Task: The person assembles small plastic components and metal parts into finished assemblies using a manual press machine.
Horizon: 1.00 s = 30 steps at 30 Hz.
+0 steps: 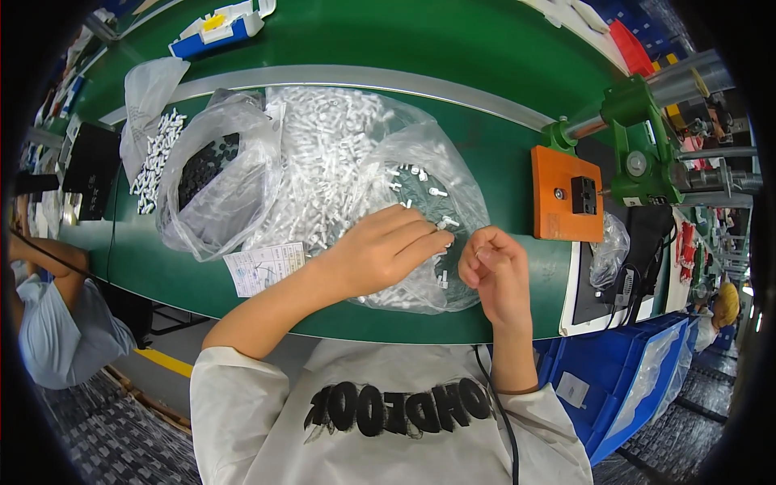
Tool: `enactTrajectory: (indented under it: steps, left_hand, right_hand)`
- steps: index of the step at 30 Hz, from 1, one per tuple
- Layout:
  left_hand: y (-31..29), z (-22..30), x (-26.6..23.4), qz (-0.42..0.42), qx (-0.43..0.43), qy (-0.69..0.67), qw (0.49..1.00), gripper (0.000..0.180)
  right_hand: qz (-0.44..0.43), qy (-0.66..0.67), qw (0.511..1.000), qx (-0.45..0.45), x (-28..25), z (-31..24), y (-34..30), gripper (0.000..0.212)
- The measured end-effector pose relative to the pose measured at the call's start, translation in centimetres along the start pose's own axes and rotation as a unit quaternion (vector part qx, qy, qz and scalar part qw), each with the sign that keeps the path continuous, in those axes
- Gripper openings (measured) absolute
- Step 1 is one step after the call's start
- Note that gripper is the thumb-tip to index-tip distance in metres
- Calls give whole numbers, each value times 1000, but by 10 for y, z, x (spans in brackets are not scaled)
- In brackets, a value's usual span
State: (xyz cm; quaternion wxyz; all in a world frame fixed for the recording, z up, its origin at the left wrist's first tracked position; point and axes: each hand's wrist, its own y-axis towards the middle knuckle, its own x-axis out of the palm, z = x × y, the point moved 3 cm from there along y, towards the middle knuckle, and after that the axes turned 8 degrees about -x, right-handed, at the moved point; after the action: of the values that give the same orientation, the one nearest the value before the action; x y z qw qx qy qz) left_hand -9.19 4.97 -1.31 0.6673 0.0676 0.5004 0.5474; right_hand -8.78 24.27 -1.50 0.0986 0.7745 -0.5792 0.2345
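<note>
At eleven o'clock, glossy clear plastic forms the bag (pixel 414 139) around smooth, white plastic-looking pieces (pixel 303 137); the slip (pixel 263 267) at nine is matt paper. The column (pixel 675 83) at two looks polished metal, the press body (pixel 626 105) painted metal, the crate (pixel 594 404) at four smooth plastic. The tabletop (pixel 509 162) has a low sheen, the shirt (pixel 388 461) at six matt cloth.

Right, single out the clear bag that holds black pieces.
The round-mouthed bag, between the upper-left bag and the large bag: only it has black pieces inside; white pieces show at the other two.
</note>
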Motion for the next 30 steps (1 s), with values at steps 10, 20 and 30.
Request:
enactTrajectory:
  steps: [10, 20, 30]
  left_hand:
    - [2, 0, -1, -34, -172, -198, 964, 22]
    - [2, -1, -1, -18, -163, -199, 966, 18]
    - [-2, -2, 1, -6, -143, -189, 971, 15]
  right_hand:
    - [-31, -194, 961, -194, 16, 12, 3, 10]
    - [-35, -264, 936, -232, 21, 10, 5, 10]
    - [-21, -317, 913, -255, 25, 11, 3, 11]
